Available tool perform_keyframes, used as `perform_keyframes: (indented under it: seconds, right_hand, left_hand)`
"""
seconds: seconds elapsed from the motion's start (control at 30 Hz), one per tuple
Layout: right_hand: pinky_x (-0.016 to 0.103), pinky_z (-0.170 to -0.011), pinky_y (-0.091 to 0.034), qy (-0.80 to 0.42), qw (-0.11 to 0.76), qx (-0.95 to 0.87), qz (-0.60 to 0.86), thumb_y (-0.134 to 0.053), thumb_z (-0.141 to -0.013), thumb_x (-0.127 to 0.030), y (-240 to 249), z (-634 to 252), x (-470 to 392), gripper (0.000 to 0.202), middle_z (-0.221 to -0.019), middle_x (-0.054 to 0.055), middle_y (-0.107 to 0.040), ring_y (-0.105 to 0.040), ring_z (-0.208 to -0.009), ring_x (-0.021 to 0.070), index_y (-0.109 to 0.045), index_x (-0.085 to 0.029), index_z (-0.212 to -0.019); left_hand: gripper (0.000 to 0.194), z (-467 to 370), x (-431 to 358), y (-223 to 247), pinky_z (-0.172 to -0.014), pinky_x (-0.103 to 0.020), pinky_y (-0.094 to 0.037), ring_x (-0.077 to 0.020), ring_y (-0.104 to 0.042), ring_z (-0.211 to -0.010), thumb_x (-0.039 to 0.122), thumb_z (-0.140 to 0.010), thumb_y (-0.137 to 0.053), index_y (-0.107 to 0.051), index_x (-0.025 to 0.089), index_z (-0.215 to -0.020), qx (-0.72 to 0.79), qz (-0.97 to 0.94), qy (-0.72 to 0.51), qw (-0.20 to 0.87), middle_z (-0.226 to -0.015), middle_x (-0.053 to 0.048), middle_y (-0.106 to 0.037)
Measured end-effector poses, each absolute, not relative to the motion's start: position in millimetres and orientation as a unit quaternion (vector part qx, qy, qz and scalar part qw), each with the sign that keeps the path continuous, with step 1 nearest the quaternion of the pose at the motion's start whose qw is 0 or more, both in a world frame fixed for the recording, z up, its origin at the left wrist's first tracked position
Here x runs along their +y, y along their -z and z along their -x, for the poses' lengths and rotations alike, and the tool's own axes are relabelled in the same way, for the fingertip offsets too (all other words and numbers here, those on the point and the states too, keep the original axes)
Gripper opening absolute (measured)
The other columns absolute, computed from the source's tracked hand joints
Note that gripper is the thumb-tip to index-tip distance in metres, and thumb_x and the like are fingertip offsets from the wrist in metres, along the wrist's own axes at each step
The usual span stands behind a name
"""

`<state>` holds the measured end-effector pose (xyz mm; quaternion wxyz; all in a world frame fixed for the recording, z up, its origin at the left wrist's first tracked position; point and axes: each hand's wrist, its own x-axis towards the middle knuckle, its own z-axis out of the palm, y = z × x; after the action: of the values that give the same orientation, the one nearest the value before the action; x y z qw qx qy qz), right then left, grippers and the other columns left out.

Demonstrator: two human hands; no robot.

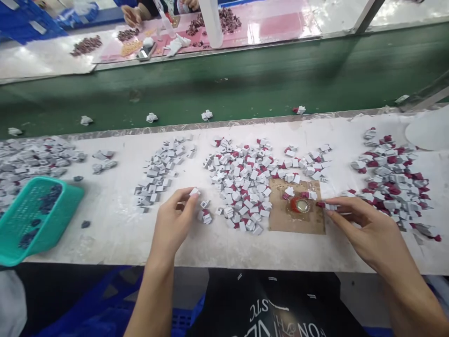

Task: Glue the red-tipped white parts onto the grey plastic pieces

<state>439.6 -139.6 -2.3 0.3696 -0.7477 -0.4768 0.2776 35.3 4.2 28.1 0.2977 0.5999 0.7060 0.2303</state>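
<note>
My left hand (175,217) pinches a small white-grey block (194,191) between thumb and fingertips, just left of a few loose blocks. My right hand (365,229) holds a grey and dark red piece (326,205) at the right edge of a brown cardboard square (298,225). On the cardboard sits a small round dish (302,205) with an orange-red side, with grey and red pieces beside it. A big pile of white-grey and red pieces (245,187) lies between my hands. Another pile (393,173) is beyond my right hand.
Plain grey blocks (157,173) lie left of centre. A teal basket (66,220) with dark pieces stands at the left, by a grey heap (35,157). Behind runs a green belt (245,89) carrying spaced pieces. Across it, another person's hand (132,16) is at a pink-topped table (280,23).
</note>
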Motion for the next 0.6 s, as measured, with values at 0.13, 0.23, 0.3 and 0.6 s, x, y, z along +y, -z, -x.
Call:
perform_keyframes:
  seconds: [0.13, 0.23, 0.3, 0.6]
  right_hand:
    - [0.039, -0.090, -0.072, -0.279, 0.388, -0.459, 0.749, -0.080, -0.104, -0.051, 5, -441, -140, 0.024, -0.115, 0.005, -0.087, -0.082, -0.095, 0.0254, -0.089, -0.035, -0.119]
    - [0.041, -0.093, -0.071, -0.287, 0.391, -0.453, 0.748, -0.081, -0.102, -0.053, 12, -444, -140, 0.024, -0.114, 0.005, -0.088, -0.084, -0.098, 0.0270, -0.090, -0.035, -0.115]
    - [0.041, -0.091, -0.071, -0.285, 0.392, -0.453, 0.748, -0.083, -0.100, -0.054, 15, -445, -140, 0.024, -0.113, 0.005, -0.088, -0.084, -0.096, 0.0272, -0.090, -0.035, -0.113]
    - [0.032, -0.079, -0.073, -0.304, 0.493, -0.366, 0.728, -0.096, -0.096, -0.040, -16, -423, -131, 0.019, -0.107, 0.005, -0.089, -0.087, -0.093, 0.0239, -0.096, -0.035, -0.114]
  left_hand:
    - [0.044, -30, 23, -27, -0.104, -0.054, -0.064, -0.0387, -0.077, -0.118, 0.055, -0.101, -0.064, -0.085, 0.024, -0.122, 0.706, -0.637, -0.210, 0.225, -0.128, -0.016, -0.081]
    - [0.042, -20, 44, -26, -0.127, -0.069, -0.049, -0.0490, -0.062, -0.143, 0.045, -0.103, -0.060, -0.079, 0.019, -0.130, 0.740, -0.628, -0.210, 0.121, -0.140, -0.026, -0.072]
    - [0.039, -14, 58, -25, -0.132, -0.075, -0.040, -0.0553, -0.052, -0.151, 0.043, -0.102, -0.063, -0.078, 0.016, -0.127, 0.758, -0.616, -0.203, 0.072, -0.142, -0.030, -0.067]
    - [0.017, -23, 76, -19, -0.129, -0.070, -0.047, -0.0471, -0.066, -0.132, 0.040, -0.092, -0.060, -0.064, 0.025, -0.100, 0.741, -0.642, -0.185, 0.068, -0.116, -0.019, -0.075]
